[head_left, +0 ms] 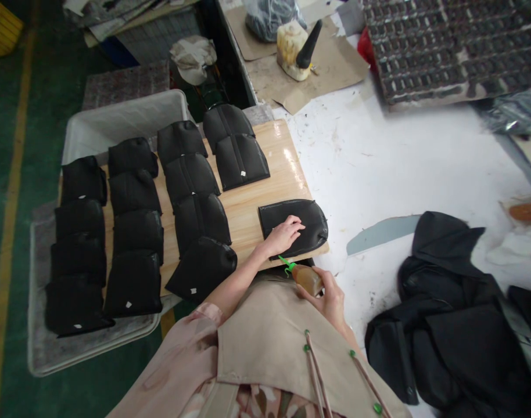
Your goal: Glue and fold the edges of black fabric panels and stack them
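Beige apron (265, 334) cloth lies closest; just beyond it, the right hand (330, 296) curls around a squeeze bottle (307, 280), its green nozzle (286, 264) near the edge of a wooden board (285, 165). Loosely open, the left hand (286, 235) rests on a black piece (312, 223) at the board's corner. Squeezing too hard could spill liquid on the apron; uneven pressure could slide the piece off.

Has rows of pouches (198, 174) on a board (243, 217), left of a lone pouch (314, 235). Has a bottle (308, 280) before that pouch, a tub (117, 123) under the board's left end, a fabric heap (470, 331) rightward on the table (357, 168), a container (288, 52) behind.
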`<act>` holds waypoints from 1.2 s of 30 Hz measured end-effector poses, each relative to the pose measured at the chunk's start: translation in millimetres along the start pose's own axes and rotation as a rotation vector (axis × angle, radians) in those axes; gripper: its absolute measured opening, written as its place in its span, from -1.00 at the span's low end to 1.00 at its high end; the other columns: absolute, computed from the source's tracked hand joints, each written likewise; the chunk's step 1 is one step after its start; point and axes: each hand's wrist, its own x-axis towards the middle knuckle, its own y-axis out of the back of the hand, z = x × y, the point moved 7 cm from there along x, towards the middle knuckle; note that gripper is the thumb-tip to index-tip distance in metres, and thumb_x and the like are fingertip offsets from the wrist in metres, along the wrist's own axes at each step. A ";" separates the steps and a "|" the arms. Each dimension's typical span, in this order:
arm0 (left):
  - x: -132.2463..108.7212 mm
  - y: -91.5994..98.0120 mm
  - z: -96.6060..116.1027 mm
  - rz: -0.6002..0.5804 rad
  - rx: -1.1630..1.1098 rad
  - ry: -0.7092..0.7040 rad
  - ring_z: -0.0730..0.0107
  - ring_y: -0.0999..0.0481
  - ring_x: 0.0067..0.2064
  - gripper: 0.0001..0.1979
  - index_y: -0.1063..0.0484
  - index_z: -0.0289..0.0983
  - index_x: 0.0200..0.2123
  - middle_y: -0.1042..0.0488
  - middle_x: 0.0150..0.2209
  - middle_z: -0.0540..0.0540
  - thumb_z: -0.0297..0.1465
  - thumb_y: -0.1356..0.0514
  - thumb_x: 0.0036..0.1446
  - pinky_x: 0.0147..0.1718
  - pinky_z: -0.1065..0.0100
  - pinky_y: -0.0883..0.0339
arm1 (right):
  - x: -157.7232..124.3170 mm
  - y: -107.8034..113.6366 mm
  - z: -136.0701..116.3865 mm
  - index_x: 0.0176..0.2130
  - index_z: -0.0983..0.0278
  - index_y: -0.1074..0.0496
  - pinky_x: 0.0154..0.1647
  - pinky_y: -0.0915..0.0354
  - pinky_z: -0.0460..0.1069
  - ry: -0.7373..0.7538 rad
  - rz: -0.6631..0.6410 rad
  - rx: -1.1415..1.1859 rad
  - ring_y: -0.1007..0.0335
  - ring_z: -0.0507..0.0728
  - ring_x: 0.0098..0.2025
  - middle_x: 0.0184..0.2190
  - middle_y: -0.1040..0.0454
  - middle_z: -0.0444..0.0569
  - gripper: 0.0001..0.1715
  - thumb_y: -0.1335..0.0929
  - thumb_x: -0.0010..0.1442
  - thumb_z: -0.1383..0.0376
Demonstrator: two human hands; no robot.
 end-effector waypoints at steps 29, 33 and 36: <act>-0.2 8.9 -6.6 0.099 -0.276 0.026 0.34 -0.49 -0.09 -0.78 -0.49 -0.28 -0.12 -0.40 -0.08 -0.16 -0.51 -0.07 0.25 -0.03 0.29 -0.41 | 2.1 9.2 7.4 0.01 0.25 -0.38 -0.26 -0.37 0.04 -0.101 -0.025 0.040 -0.43 0.20 -0.26 -0.26 -0.46 0.01 -0.44 -0.44 0.11 0.01; -25.2 34.5 -35.0 0.269 -0.395 0.256 0.47 -0.49 -0.36 -0.82 -0.44 -0.26 -0.14 -0.43 -0.23 -0.08 -0.42 -0.06 0.28 -0.33 0.41 -0.40 | 0.2 -6.2 28.0 -0.11 0.26 -0.43 -0.30 -0.39 0.08 -0.540 -0.079 0.497 -0.43 0.23 -0.30 -0.30 -0.51 0.01 -0.37 -0.52 -0.07 -0.05; -51.3 56.0 -55.5 0.334 -0.166 0.460 0.41 -0.46 -0.40 -0.90 -0.40 -0.26 -0.19 -0.42 -0.39 -0.03 -0.42 -0.12 0.25 -0.36 0.40 -0.31 | -5.9 -11.8 37.8 -0.13 0.24 -0.46 -0.41 -0.38 0.03 -0.810 -0.030 1.061 -0.42 0.17 -0.39 -0.31 -0.53 -0.01 -0.39 -0.50 -0.03 -0.10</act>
